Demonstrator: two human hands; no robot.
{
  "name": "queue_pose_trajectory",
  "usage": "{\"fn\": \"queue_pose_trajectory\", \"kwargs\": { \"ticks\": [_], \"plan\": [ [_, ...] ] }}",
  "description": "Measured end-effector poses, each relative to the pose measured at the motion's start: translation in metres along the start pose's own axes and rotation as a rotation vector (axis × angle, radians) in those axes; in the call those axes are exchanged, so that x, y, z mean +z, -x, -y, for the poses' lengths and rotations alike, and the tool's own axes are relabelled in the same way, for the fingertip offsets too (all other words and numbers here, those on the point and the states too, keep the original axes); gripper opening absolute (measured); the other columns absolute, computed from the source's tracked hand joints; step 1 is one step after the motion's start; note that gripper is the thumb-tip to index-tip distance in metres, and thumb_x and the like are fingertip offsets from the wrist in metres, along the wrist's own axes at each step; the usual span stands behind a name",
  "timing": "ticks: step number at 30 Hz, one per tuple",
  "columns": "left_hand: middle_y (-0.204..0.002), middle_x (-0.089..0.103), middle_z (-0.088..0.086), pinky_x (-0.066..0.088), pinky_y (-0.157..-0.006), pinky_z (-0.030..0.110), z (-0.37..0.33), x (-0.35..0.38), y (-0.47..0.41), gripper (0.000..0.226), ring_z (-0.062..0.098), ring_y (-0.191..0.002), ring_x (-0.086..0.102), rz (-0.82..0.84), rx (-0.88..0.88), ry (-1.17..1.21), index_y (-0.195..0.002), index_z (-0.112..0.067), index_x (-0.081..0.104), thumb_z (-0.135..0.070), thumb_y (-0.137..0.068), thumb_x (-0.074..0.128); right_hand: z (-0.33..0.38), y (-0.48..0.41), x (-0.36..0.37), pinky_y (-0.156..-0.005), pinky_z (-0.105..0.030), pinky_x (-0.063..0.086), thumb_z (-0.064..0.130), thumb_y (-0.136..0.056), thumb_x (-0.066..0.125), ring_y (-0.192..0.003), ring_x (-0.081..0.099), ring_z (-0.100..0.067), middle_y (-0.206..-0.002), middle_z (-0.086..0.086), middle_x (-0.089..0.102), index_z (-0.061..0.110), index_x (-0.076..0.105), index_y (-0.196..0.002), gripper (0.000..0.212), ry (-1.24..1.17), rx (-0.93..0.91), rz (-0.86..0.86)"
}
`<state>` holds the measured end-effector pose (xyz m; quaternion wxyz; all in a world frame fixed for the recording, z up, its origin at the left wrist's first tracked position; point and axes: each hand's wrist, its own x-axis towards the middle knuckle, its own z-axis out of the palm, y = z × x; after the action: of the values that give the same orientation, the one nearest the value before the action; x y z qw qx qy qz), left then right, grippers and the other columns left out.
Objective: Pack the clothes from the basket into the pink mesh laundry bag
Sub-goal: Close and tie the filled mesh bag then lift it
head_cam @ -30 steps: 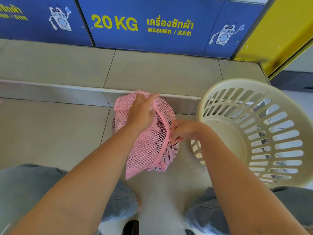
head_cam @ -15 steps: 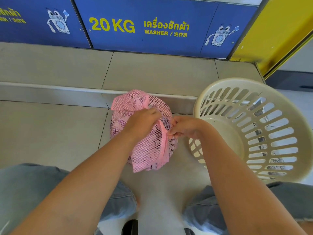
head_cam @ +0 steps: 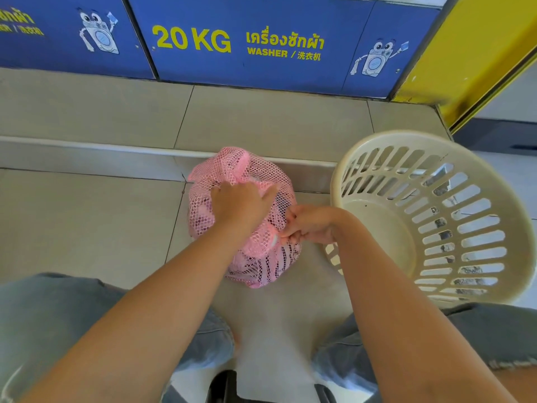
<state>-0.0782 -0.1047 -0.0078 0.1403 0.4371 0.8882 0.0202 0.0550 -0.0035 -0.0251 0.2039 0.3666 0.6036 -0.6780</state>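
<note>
The pink mesh laundry bag (head_cam: 255, 170) sits bulging on the tiled floor in front of me, with clothes showing through the mesh. My left hand (head_cam: 241, 203) presses down on top of the bag and grips its mesh. My right hand (head_cam: 311, 225) pinches the bag's pink edge strip at the bag's right side, near a small white piece. The cream slatted laundry basket (head_cam: 476, 228) stands to the right of the bag, tilted toward me, with no clothes visible inside.
A low tiled step (head_cam: 87, 161) runs across behind the bag. Blue washer panels marked "20 KG" (head_cam: 191, 42) line the back, and a yellow panel (head_cam: 476, 59) stands at the upper right. My knees in blue jeans (head_cam: 58, 321) frame the lower view.
My left hand has come down from the raised bag edge onto the top of the bag. The bag sits lower and flatter. My right hand keeps its pinch on the edge.
</note>
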Motion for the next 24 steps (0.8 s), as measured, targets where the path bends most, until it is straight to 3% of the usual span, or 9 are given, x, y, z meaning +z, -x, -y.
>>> {"fn": "queue_pose_trajectory", "kwargs": {
  "ticks": [2,5,8,12,15,18,21,22,24],
  "plan": [
    [-0.116,0.071,0.013,0.038,-0.11,0.05,-0.012,0.003,0.005,0.081,0.035,-0.118,0.062,0.266,-0.081,0.028,-0.115,-0.011,0.067,-0.078,-0.093,0.026,-0.001,0.003,0.001,-0.06,-0.023,0.042,-0.007,-0.086,0.065,-0.061,0.049,-0.015,-0.074,-0.011,0.06,0.012,0.048,-0.085,0.026,-0.044,-0.021,0.017],
    [-0.119,0.069,0.014,0.045,-0.105,0.051,-0.014,0.011,0.001,0.038,0.034,-0.112,0.065,0.39,-0.107,0.213,-0.104,-0.012,0.062,-0.048,-0.099,0.05,-0.006,0.005,0.002,-0.059,-0.021,0.046,-0.003,-0.086,0.068,-0.063,0.051,-0.015,-0.074,-0.009,0.069,0.014,0.049,-0.095,0.027,-0.088,-0.024,0.029],
    [-0.114,0.068,0.012,0.052,-0.099,0.051,-0.008,0.011,0.0,0.02,0.033,-0.105,0.066,0.339,-0.128,0.32,-0.112,-0.009,0.062,-0.022,-0.099,0.053,-0.012,0.007,0.004,-0.061,-0.022,0.049,-0.005,-0.085,0.067,-0.063,0.054,-0.016,-0.078,-0.011,0.071,0.012,0.052,-0.098,0.026,-0.114,-0.006,0.014],
    [-0.114,0.069,0.015,0.045,-0.066,0.032,0.002,-0.009,-0.004,0.021,0.03,-0.086,0.062,0.036,-0.145,0.453,-0.107,-0.006,0.062,-0.017,-0.104,0.044,-0.016,0.009,0.015,-0.064,-0.024,0.047,-0.009,-0.084,0.065,-0.07,0.058,-0.02,-0.075,-0.014,0.069,0.017,0.036,-0.07,0.042,-0.162,0.001,-0.034],
    [-0.115,0.067,0.019,0.044,-0.076,0.038,0.006,-0.019,-0.008,0.028,0.037,-0.106,0.064,0.036,-0.177,0.503,-0.115,0.0,0.059,-0.02,-0.107,0.041,-0.015,0.008,0.026,-0.068,-0.025,0.051,-0.007,-0.083,0.067,-0.074,0.06,-0.022,-0.079,-0.016,0.067,0.017,0.035,-0.07,0.043,-0.175,-0.04,-0.047],
    [-0.127,0.062,0.019,0.052,-0.08,0.044,0.008,-0.019,-0.007,0.031,0.036,-0.108,0.064,0.022,-0.23,0.647,-0.131,-0.001,0.051,-0.016,-0.107,0.038,-0.009,0.009,0.03,-0.078,-0.031,0.053,0.002,-0.085,0.071,-0.075,0.067,-0.02,-0.085,-0.014,0.072,0.017,0.041,-0.069,0.037,-0.188,-0.027,-0.046],
    [-0.133,0.06,0.017,0.04,-0.052,0.031,0.011,-0.012,-0.006,0.035,0.017,-0.075,0.059,0.001,-0.279,0.748,-0.139,-0.004,0.045,-0.013,-0.108,0.035,-0.002,0.012,0.026,-0.098,-0.041,0.049,0.027,-0.088,0.071,-0.095,0.067,-0.022,-0.095,-0.002,0.075,0.017,0.057,-0.092,0.018,-0.134,0.013,-0.081],
    [-0.133,0.06,0.016,0.035,-0.049,0.027,0.013,-0.01,-0.004,0.037,0.013,-0.067,0.052,-0.005,-0.305,0.787,-0.143,-0.005,0.042,-0.012,-0.108,0.035,-0.001,0.011,0.024,-0.101,-0.044,0.047,0.033,-0.089,0.069,-0.099,0.066,-0.023,-0.098,0.0,0.074,0.017,0.058,-0.104,0.025,-0.13,0.017,-0.161],
    [-0.132,0.06,0.014,0.034,-0.042,0.022,0.016,-0.003,0.001,0.043,0.009,-0.058,0.045,-0.012,-0.356,0.854,-0.152,-0.011,0.034,-0.012,-0.108,0.034,0.004,0.003,0.019,-0.092,-0.043,0.051,0.041,-0.091,0.064,-0.094,0.064,-0.021,-0.105,-0.002,0.068,0.017,0.056,-0.112,0.033,-0.129,-0.031,-0.363]
  ]
}}
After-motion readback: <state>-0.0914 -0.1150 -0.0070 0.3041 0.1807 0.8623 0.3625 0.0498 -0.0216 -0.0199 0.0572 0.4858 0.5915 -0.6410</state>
